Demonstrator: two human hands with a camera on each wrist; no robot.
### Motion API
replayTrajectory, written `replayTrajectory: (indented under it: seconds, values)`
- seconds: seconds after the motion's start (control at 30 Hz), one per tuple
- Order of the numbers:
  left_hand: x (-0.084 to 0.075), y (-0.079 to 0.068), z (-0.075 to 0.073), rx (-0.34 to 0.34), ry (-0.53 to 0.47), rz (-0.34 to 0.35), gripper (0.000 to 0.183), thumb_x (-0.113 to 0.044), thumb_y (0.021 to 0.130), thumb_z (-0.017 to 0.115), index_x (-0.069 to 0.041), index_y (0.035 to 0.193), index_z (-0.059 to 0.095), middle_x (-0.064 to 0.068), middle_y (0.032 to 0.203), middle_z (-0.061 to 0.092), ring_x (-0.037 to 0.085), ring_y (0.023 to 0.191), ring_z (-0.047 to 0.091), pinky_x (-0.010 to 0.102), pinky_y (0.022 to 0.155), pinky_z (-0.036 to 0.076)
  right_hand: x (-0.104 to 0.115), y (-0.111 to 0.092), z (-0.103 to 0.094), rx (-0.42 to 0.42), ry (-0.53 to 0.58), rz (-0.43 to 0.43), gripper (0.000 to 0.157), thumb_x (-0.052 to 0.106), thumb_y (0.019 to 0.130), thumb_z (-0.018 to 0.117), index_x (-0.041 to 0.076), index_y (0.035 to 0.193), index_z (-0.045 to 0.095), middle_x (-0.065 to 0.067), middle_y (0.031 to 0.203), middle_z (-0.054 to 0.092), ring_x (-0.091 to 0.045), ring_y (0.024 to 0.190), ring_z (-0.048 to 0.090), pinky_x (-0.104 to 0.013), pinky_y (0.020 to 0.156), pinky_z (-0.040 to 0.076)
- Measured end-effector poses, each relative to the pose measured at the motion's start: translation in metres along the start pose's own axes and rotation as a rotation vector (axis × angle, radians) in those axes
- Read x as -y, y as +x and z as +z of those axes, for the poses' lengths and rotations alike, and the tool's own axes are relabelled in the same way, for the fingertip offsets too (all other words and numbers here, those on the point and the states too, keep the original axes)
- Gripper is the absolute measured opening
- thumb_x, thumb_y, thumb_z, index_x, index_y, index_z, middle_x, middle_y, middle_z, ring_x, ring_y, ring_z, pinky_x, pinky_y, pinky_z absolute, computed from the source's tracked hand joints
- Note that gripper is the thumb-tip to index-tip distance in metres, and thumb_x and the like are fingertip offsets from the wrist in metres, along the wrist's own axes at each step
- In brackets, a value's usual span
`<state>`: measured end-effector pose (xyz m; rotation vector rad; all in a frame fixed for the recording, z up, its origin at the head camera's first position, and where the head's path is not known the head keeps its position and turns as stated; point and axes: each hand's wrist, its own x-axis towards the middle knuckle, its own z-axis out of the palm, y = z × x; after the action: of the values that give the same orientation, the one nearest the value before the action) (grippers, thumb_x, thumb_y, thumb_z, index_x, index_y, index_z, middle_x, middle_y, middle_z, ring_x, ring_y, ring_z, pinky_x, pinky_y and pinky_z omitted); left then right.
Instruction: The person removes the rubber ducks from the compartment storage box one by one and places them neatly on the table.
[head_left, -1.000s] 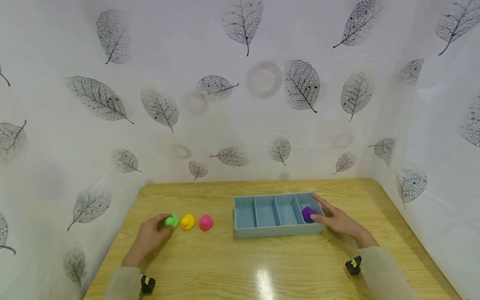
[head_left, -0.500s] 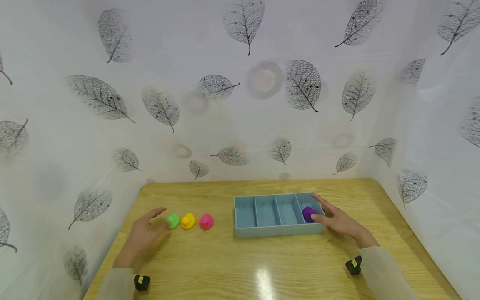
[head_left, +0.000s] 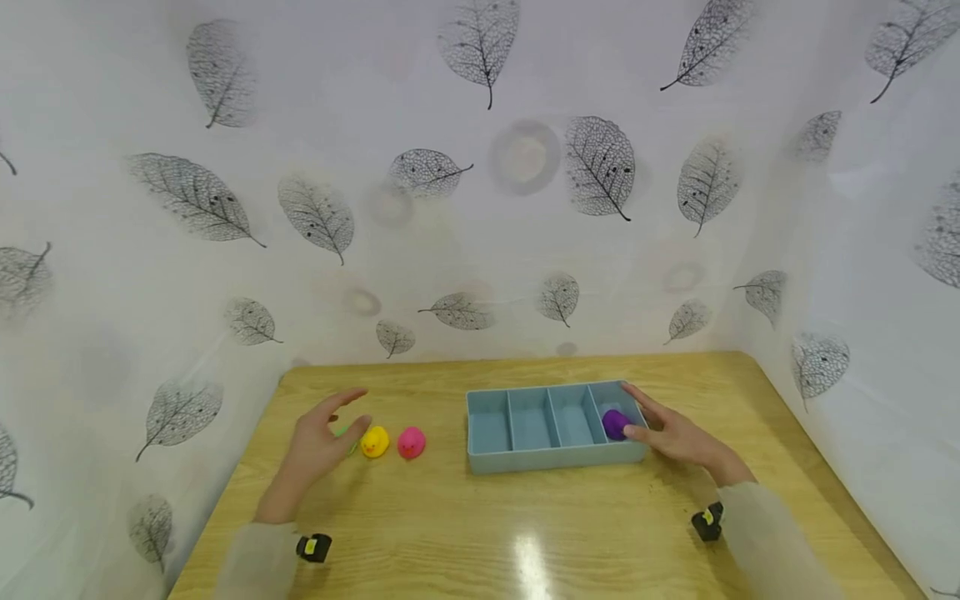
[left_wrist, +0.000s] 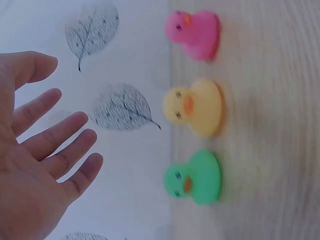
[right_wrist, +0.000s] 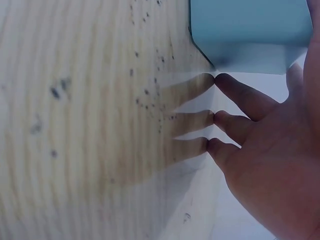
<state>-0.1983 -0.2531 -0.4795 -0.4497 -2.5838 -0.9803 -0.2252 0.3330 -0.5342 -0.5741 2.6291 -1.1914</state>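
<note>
Three rubber ducks stand in a row at the table's left: a green duck [left_wrist: 200, 180], a yellow duck [head_left: 375, 442] and a pink duck [head_left: 411, 442]. My left hand [head_left: 321, 442] hovers beside them with spread fingers and holds nothing, hiding most of the green duck in the head view. On the right, a blue-grey box [head_left: 517, 462] with divided compartments has a rounded purple toy [head_left: 615, 425] in its rightmost compartment. My right hand [head_left: 686, 439] rests at that end, index at the far corner, thumb over the side rim by the toy. Its other fingertips touch the wooden table [right_wrist: 100, 125].
White cloth [head_left: 480, 242] printed with grey leaves encloses the back and both sides of the table. A black wrist camera [head_left: 313, 547] sits by the left sleeve, another black wrist camera [head_left: 707, 522] by the right. Bare wood lies between the pink duck and the box.
My left hand has let go of the green duck, drawn back to the left, then risen and shifted right over it. My right hand and the box stay in place.
</note>
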Motion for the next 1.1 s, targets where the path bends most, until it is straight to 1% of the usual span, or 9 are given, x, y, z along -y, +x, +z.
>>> replayTrajectory:
  seconds: [0.13, 0.2, 0.3, 0.37, 0.53, 0.73, 0.87, 1.0, 1.1]
  values:
    - [-0.014, 0.010, 0.010, 0.034, -0.030, 0.039, 0.042, -0.015, 0.098, 0.074, -0.003, 0.138, 0.066, 0.017, 0.138, 0.070, 0.042, 0.124, 0.065, 0.059, 0.092, 0.055, 0.001, -0.001, -0.005, 0.017, -0.030, -0.032, 0.097, 0.026, 0.101, 0.072, 0.017, 0.171, 0.007, -0.037, 0.167, 0.022, -0.062, 0.145, 0.037, -0.078, 0.113, 0.031]
    - [-0.021, 0.016, 0.017, 0.051, -0.043, 0.064, 0.042, -0.016, 0.098, 0.074, -0.005, 0.138, 0.066, 0.015, 0.139, 0.070, 0.040, 0.124, 0.065, 0.057, 0.093, 0.055, 0.001, -0.002, -0.007, 0.036, -0.022, -0.036, 0.104, 0.025, 0.098, 0.076, 0.017, 0.171, 0.003, -0.038, 0.168, 0.019, -0.062, 0.147, 0.033, -0.078, 0.115, 0.029]
    - [-0.032, 0.025, 0.027, 0.079, -0.083, 0.096, 0.042, -0.015, 0.098, 0.075, -0.007, 0.139, 0.067, 0.014, 0.138, 0.070, 0.038, 0.124, 0.066, 0.056, 0.093, 0.055, 0.002, -0.004, -0.008, 0.046, -0.056, -0.027, 0.110, 0.029, 0.094, 0.080, 0.020, 0.171, 0.002, -0.036, 0.170, 0.015, -0.063, 0.148, 0.030, -0.079, 0.113, 0.030]
    - [-0.042, 0.030, 0.034, 0.102, -0.118, 0.115, 0.043, -0.015, 0.098, 0.075, -0.008, 0.139, 0.067, 0.013, 0.138, 0.071, 0.038, 0.125, 0.065, 0.057, 0.095, 0.055, 0.003, -0.004, -0.009, 0.049, -0.073, -0.017, 0.112, 0.031, 0.093, 0.081, 0.022, 0.171, 0.003, -0.034, 0.171, 0.013, -0.065, 0.148, 0.029, -0.081, 0.112, 0.031]
    - [-0.071, 0.045, 0.057, 0.176, -0.206, 0.146, 0.043, -0.016, 0.098, 0.074, -0.010, 0.140, 0.066, 0.011, 0.138, 0.071, 0.038, 0.126, 0.064, 0.059, 0.097, 0.053, 0.004, -0.002, -0.011, 0.042, -0.109, -0.007, 0.110, 0.034, 0.092, 0.082, 0.025, 0.171, 0.005, -0.033, 0.171, 0.016, -0.066, 0.146, 0.030, -0.082, 0.109, 0.032]
    - [-0.104, 0.062, 0.098, 0.303, -0.292, 0.188, 0.041, -0.019, 0.101, 0.071, -0.009, 0.140, 0.066, 0.012, 0.136, 0.071, 0.038, 0.118, 0.067, 0.058, 0.093, 0.055, 0.005, -0.002, -0.012, 0.053, -0.124, 0.024, 0.110, 0.037, 0.093, 0.081, 0.026, 0.171, 0.005, -0.033, 0.171, 0.016, -0.067, 0.145, 0.033, -0.082, 0.108, 0.034]
    - [-0.124, 0.071, 0.124, 0.390, -0.359, 0.200, 0.041, -0.019, 0.102, 0.068, -0.005, 0.141, 0.065, 0.016, 0.135, 0.072, 0.039, 0.112, 0.069, 0.058, 0.090, 0.057, 0.007, -0.002, -0.012, 0.059, -0.111, 0.033, 0.110, 0.037, 0.093, 0.081, 0.028, 0.171, 0.004, -0.033, 0.172, 0.015, -0.065, 0.147, 0.030, -0.082, 0.109, 0.033]
    - [-0.140, 0.077, 0.141, 0.450, -0.373, 0.207, 0.042, -0.019, 0.103, 0.067, -0.004, 0.142, 0.064, 0.018, 0.138, 0.069, 0.041, 0.114, 0.069, 0.056, 0.089, 0.058, 0.006, -0.002, -0.011, 0.059, -0.109, 0.032, 0.110, 0.036, 0.093, 0.081, 0.028, 0.171, 0.003, -0.033, 0.171, 0.017, -0.065, 0.147, 0.031, -0.082, 0.109, 0.033]
    - [-0.148, 0.080, 0.149, 0.477, -0.367, 0.187, 0.043, -0.022, 0.104, 0.066, -0.007, 0.144, 0.063, 0.017, 0.142, 0.067, 0.039, 0.117, 0.068, 0.056, 0.091, 0.058, 0.006, -0.003, -0.011, 0.058, -0.103, 0.038, 0.110, 0.036, 0.093, 0.080, 0.029, 0.171, 0.003, -0.034, 0.170, 0.019, -0.065, 0.147, 0.031, -0.082, 0.109, 0.033]
